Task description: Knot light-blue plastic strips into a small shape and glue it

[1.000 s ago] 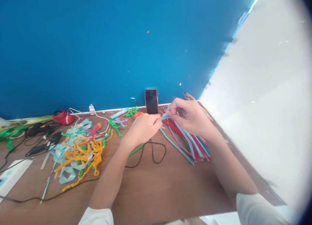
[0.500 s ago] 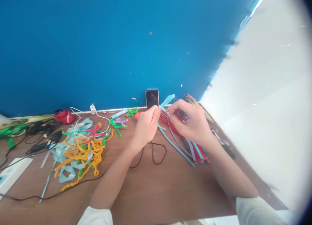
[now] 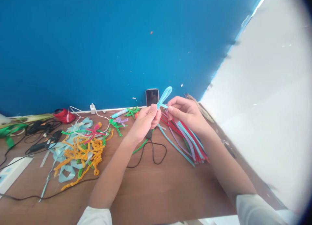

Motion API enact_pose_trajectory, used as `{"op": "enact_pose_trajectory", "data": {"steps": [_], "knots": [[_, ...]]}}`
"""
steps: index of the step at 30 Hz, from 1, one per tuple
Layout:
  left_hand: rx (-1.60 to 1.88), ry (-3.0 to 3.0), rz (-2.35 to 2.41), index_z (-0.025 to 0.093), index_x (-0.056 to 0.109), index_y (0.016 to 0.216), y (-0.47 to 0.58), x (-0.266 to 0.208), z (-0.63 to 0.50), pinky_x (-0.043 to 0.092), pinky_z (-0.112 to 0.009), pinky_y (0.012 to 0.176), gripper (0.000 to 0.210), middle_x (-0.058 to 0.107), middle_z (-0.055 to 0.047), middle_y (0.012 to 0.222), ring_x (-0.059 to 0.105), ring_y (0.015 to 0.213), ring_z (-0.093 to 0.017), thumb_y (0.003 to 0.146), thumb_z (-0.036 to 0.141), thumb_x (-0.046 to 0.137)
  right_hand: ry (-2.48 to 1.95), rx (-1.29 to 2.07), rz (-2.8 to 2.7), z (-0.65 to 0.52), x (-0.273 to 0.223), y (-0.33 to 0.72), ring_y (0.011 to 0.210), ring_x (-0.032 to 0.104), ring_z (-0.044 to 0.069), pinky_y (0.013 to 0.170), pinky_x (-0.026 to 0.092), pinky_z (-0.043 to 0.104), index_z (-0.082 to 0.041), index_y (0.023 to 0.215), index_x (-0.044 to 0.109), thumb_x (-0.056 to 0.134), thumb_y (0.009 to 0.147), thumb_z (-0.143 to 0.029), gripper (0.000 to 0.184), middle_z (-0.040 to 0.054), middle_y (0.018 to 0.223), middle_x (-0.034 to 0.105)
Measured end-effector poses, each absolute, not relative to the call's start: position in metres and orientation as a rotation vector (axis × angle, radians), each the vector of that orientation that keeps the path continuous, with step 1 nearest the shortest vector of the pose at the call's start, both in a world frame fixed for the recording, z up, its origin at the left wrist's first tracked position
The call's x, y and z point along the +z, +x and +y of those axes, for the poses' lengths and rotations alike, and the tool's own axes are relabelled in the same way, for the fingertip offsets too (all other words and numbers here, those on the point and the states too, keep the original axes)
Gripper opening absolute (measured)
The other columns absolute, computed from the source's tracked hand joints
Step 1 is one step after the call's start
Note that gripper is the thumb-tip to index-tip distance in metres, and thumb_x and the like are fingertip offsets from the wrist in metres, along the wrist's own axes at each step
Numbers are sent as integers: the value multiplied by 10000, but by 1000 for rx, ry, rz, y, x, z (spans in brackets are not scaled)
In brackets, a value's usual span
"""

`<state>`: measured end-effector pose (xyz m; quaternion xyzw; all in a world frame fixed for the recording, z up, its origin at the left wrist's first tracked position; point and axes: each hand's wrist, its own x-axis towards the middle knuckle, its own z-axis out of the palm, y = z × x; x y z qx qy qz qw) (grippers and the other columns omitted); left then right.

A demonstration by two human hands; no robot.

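One light-blue pipe cleaner (image 3: 166, 94), head view: bent into a slim loop, leaning right, held above the brown table (image 3: 156, 192), just right of the phone (image 3: 152, 97); my left hand (image 3: 145, 119), thumb and fingers closed round its base; my right hand (image 3: 187, 113), thumb and forefinger pinching its short end

Light-blue pipe cleaner (image 3: 162, 99), looped, leaning right, raised

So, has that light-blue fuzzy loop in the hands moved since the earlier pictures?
Yes, the loop has risen: its tip now reaches about the top edge of the rectangular black-screened phone by the blue wall; earlier it was lower.
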<state>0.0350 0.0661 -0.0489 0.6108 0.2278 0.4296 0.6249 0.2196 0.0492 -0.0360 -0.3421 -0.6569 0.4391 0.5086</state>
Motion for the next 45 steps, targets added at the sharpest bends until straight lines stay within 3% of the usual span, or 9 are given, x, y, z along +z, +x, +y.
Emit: {"op": "enact_pose_trajectory", "data": {"steps": [8,13,16,23,27,30,35,39,45], "knots": [[1167,1585,755,215,521,965,40,-54,68,238,-203,458,330,372,69,633,314,512,-77,940,537,586,-857,949,-1661,47,-33,221,563,527,90,543,390,245,-156,904,677,657,936,-385,233,-24,650,602],[1294,1601,820,205,500,858,47,-55,59,279,-197,462,313,436,57,580,383,499,-77,1012,476,477,-858,1028,-1635,40,-28,219,524,481,77,510,355,234,-160,902,677,677,923,-368,209,-38,627,577],[1282,1487,752,196,485,796,49,-52,56,231,-196,429,355,380,72,525,323,440,-65,1006,482,484,-859,1139,-1593,41,-30,220,525,451,78,501,322,232,-164,863,671,687,913,-399,241,-41,616,551],[840,1450,530,184,479,734,33,-39,55,167,-209,431,380,256,87,550,187,442,-54,971,476,536,-821,1240,-1540,58,-41,233,588,503,100,583,391,249,-167,731,683,843,743,-422,301,-24,650,606],[487,1683,560,191,463,745,20,-32,56,222,-232,478,376,333,55,623,280,502,-80,982,480,497,-897,1266,-1567,56,-36,241,568,512,107,559,398,253,-158,701,688,852,729,-413,305,0,645,641],[427,2038,774,193,420,714,16,-29,56,253,-249,550,364,409,27,650,366,584,-113,1005,410,441,-971,1234,-1626,52,-31,240,606,553,131,590,432,268,-154,704,697,818,761,-450,325,24,668,662],[489,2413,1184,203,484,719,21,-36,55,208,-277,585,311,551,-14,682,443,605,-157,996,327,421,-1117,944,-1802,42,-27,227,617,516,140,580,381,273,-151,707,695,698,860,-441,328,24,648,628],[657,2338,1399,207,453,702,29,-44,57,166,-287,580,297,495,-3,621,361,556,-153,982,303,440,-1166,680,-1984,34,-26,218,632,485,128,609,361,271,-148,751,688,584,928,-316,266,7,657,598],[983,1735,970,198,421,740,33,-44,62,219,-229,528,367,336,46,624,308,555,-103,1007,449,432,-1104,846,-1863,32,-21,223,651,512,137,629,389,270,-159,715,649,619,914,-350,277,2,660,591]]}}
